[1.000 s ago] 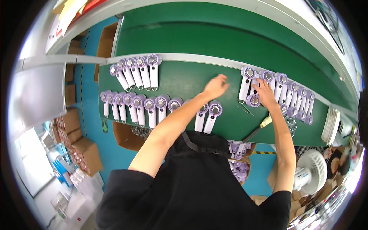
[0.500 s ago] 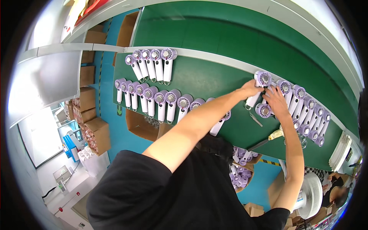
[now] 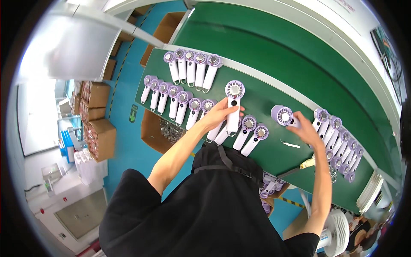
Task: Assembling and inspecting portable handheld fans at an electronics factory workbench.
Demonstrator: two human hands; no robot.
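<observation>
My left grip (image 3: 217, 113) is clamped on the handle of a lavender-and-white handheld fan (image 3: 233, 118), probably because it's slimmer than the head; fan's mid-surface, by the front row (image 3: 183, 97). My right grip (image 3: 305, 129) is closed on a second fan (image 3: 282, 115), head leftward. Rows packed close, likely saving space. White strip (image 3: 291, 144) and long tool (image 3: 307, 163) nearby, could obstruct.

A green floor sign (image 3: 133, 113) toward nine o'clock bore an arrow (image 3: 133, 116) pointing to six. Reddish lettering (image 3: 344, 5) on a white panel (image 3: 357, 17) toward two was illegible.
</observation>
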